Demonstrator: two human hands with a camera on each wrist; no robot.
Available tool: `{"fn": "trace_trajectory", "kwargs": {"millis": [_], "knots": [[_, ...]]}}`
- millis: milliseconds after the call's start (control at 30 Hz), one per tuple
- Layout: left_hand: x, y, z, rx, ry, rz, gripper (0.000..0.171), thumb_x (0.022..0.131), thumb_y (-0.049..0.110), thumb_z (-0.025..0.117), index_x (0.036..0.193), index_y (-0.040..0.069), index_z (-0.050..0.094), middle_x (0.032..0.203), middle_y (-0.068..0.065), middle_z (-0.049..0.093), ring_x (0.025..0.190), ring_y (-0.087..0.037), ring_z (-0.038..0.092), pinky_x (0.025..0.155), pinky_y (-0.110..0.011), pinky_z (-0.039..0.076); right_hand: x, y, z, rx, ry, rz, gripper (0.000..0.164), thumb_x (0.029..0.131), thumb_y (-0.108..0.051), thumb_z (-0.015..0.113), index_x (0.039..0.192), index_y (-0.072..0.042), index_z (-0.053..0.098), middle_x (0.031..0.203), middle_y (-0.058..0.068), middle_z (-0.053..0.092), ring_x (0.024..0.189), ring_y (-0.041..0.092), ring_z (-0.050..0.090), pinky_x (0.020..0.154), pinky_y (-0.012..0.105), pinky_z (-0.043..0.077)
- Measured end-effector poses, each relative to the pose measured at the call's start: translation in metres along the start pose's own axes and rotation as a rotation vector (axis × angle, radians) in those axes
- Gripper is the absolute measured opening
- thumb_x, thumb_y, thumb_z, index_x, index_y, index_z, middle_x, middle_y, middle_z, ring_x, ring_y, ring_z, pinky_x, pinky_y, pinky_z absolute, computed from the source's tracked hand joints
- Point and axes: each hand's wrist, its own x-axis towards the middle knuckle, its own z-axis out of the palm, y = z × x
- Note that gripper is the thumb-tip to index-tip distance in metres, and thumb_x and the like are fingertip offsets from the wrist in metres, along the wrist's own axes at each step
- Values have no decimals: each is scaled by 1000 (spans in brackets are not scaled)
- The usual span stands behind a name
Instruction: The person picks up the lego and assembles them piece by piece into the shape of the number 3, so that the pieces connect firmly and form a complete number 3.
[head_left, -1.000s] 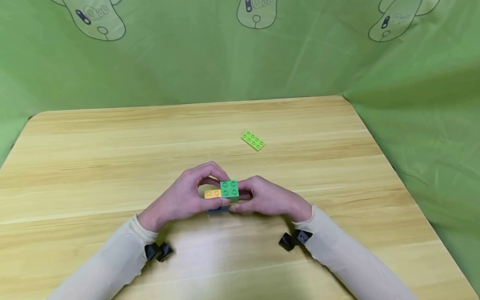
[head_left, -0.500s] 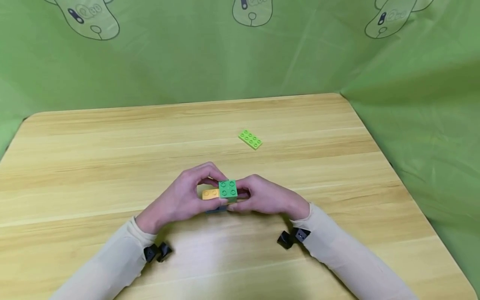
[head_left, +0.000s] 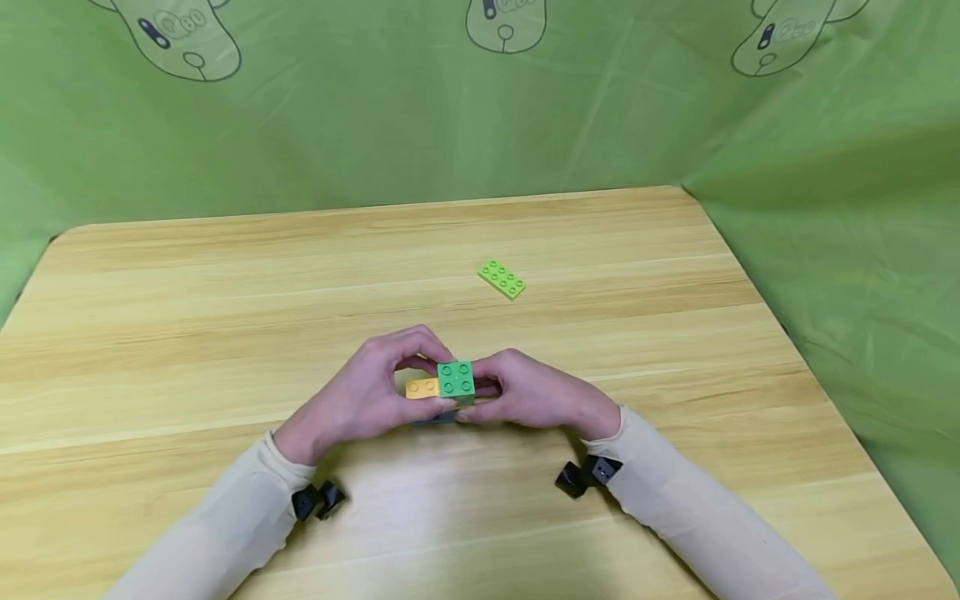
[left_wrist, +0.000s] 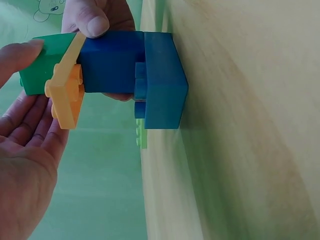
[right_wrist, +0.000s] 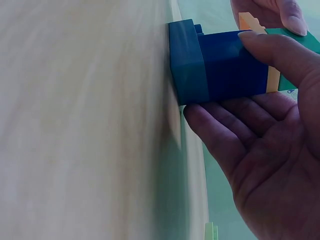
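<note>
A small stack of toy building bricks stands between both hands, on or just over the table. At its bottom is a teal-blue brick (left_wrist: 165, 80), with a dark blue brick (left_wrist: 112, 62) on it. Above those lies a thin orange plate (head_left: 422, 387) that sticks out to the left, topped by a green brick (head_left: 457, 380). My left hand (head_left: 373, 390) pinches the green brick between thumb and fingers. Lower down, my right hand (head_left: 543, 395) grips the dark blue brick, its thumb (right_wrist: 270, 47) on the near side and fingers on the far side.
A light green eight-stud plate (head_left: 502, 280) lies farther back on the wooden table (head_left: 262, 300). Green cloth (head_left: 360, 125) with printed cartoon figures hangs behind the table and along its right side. Small black devices (head_left: 588, 477) are strapped at both wrists.
In the head view the whole scene has shifted slightly left since the first frame. Both hands keep the same hold on the stack.
</note>
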Motion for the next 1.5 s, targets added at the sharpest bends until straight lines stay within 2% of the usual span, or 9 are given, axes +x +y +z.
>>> {"fn": "trace_trajectory", "kwargs": {"millis": [367, 900, 1100, 1300, 1500], "knots": [[4, 3, -2, 99, -34, -2, 27, 79, 11, 83, 100, 13, 66, 99, 8, 63, 92, -10, 63, 87, -30, 54, -2, 0, -3, -21, 10, -18, 24, 89, -18, 76, 110, -8, 71, 102, -4, 71, 91, 12, 65, 85, 30, 55], [2, 1, -3, 36, -35, -20, 27, 78, 10, 85, 98, 14, 67, 96, 6, 62, 91, -12, 63, 85, -30, 54, -1, -2, -1, -2, -2, -7, 29, 88, -17, 76, 114, -5, 70, 107, -3, 71, 100, 12, 66, 91, 30, 53], [3, 1, -1, 39, -32, -22, 27, 77, 10, 85, 98, 13, 67, 95, 6, 62, 91, -12, 63, 85, -30, 54, -5, -6, -3, -103, 1, 1, 31, 89, -25, 76, 116, -12, 69, 107, -11, 70, 97, 7, 64, 89, 31, 54], [3, 2, -2, 39, -33, -29, 26, 77, 10, 85, 97, 13, 68, 94, 6, 62, 91, -12, 63, 85, -30, 54, -8, -9, -5, -36, 11, -62, 35, 90, -21, 74, 122, -8, 66, 114, -6, 69, 105, 10, 65, 92, 32, 53], [2, 5, -5, 95, -45, -33, 27, 77, 12, 86, 97, 13, 68, 94, 7, 62, 89, -10, 63, 82, -28, 55, -7, -11, -4, -36, 18, -81, 33, 90, -19, 74, 121, -9, 67, 112, -7, 69, 102, 10, 66, 88, 30, 55]]}}
